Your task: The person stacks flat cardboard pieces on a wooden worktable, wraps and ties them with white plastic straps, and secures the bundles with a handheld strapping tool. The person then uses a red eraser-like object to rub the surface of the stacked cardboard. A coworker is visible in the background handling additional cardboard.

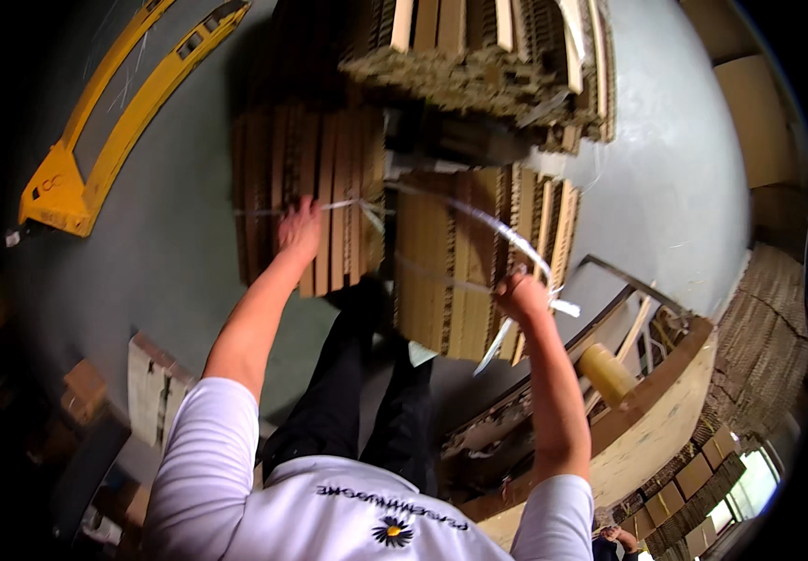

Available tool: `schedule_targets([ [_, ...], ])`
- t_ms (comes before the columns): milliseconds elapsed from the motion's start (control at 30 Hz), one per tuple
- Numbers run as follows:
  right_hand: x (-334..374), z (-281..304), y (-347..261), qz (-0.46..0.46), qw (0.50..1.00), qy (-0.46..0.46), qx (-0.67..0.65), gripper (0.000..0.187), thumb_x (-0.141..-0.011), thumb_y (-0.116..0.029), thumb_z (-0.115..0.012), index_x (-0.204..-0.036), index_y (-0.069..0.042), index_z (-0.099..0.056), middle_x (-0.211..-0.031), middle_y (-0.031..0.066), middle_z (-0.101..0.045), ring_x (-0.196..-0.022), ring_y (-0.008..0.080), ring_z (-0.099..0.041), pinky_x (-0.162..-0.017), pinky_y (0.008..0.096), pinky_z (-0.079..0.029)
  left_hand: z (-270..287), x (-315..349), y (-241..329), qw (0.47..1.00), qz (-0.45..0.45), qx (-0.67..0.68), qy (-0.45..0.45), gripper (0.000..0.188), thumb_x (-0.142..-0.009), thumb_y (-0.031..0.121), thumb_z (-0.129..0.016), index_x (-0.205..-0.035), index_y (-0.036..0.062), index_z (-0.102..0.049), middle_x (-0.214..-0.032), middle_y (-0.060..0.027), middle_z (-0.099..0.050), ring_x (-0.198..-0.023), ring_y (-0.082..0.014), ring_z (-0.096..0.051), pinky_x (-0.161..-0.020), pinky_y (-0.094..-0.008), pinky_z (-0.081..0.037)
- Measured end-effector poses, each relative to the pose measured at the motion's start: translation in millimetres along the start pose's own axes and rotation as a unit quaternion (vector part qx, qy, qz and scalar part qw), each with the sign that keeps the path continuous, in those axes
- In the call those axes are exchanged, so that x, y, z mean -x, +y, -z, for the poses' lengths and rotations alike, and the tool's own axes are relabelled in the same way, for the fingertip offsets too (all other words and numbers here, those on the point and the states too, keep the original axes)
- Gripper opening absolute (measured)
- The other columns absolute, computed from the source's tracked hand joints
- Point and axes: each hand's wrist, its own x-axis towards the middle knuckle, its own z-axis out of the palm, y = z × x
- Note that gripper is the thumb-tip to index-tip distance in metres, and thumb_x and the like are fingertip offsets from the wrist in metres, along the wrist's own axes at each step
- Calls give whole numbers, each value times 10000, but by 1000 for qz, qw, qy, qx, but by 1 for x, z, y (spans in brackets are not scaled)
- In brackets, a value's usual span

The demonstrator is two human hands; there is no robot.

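The white strap (514, 238) loops over the right stack (468, 245), and the right hand (522, 294) is curled tight on it by that stack's right edge, maybe so it won't slip. The left hand (300, 230) lies on the left stack (337, 245), perhaps to keep it steady; from here I can't tell if it grips. A yellow lifter (128, 131) sits well apart, off left.

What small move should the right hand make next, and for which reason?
Probably the right hand should draw the white strap tighter. It appears to grip the strap at the right bundle of cardboard strips, yet the strap bows in a loose arc there. The left hand is at the left bundle.
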Motion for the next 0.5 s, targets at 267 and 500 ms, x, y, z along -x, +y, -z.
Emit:
schedule_targets([
  [267, 9, 3, 2, 6, 995, -6, -102, 366, -724, -456, -757, -743, -100, -677, -776, 128, -669, -735, 334, -658, -675, 432, -534, 31, -26, 3, 987, 64, -32, -142, 370, -841, 354, -642, -1098, 89, -672, -1234, -123, -514, -1235, -325, -438, -1037, -503, -363],
  [500, 22, 32, -12, -62, 981, 73, -166, 391, -754, -420, -752, -694, -44, -661, -753, 159, -646, -695, 353, -641, -624, 450, -509, 52, 8, -42, 988, 13, -29, -148, 359, -870, 415, -627, -964, 78, -712, -1066, -104, -600, -1044, -297, -587, -844, -489, -481],
])
